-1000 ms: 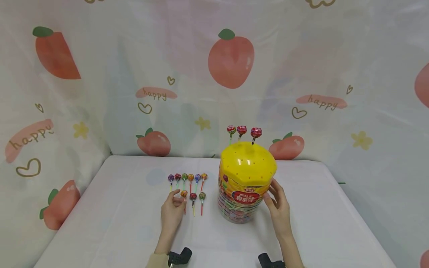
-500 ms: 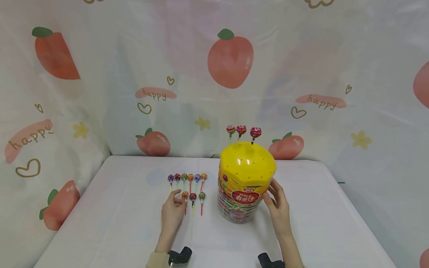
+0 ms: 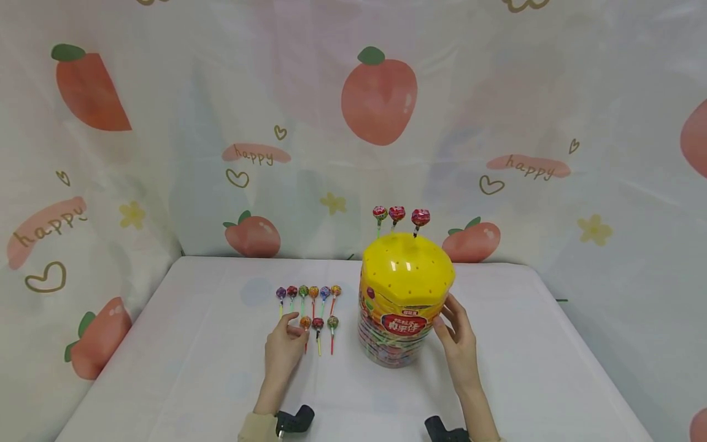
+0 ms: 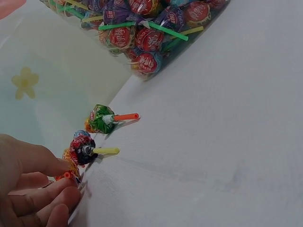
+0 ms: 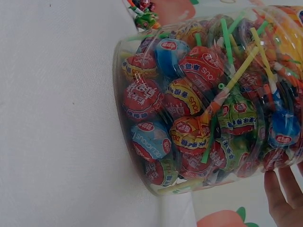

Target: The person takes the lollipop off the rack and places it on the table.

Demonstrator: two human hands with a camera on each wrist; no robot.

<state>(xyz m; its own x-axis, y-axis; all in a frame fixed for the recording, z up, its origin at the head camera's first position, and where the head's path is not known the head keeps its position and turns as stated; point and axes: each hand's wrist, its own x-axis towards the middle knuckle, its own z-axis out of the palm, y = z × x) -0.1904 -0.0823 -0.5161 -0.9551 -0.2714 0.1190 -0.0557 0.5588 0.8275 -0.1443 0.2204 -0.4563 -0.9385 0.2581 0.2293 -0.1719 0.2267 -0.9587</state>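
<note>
In the head view my left hand [image 3: 283, 356] is at the left lollipop of the front row, an orange-wrapped one [image 3: 305, 322]. The left wrist view has thumb and finger pinching this orange lollipop [image 4: 71, 170] near its stick; the curled fingers hide part of it. Beside it lie a red lollipop [image 3: 317, 324] and a green lollipop [image 3: 332, 322]. On the right, my right hand [image 3: 459, 337] rests its fingertips against the side of a clear candy jar [image 3: 389, 350] with a yellow lid [image 3: 409, 270]. Through the jar wall, many wrapped lollipops [image 5: 189, 132] show.
Behind the front row runs a back row of several lollipops, including a purple one [image 3: 281, 293]. Three lollipops, one of them red [image 3: 420, 217], stand upright in the yellow lid. A white cloth covers the table [image 3: 182, 350]; a fruit-printed curtain [image 3: 309, 92] hangs behind.
The orange lollipop at my left fingers has shifted slightly to the right and nearer to me. My right hand and the jar keep their places.
</note>
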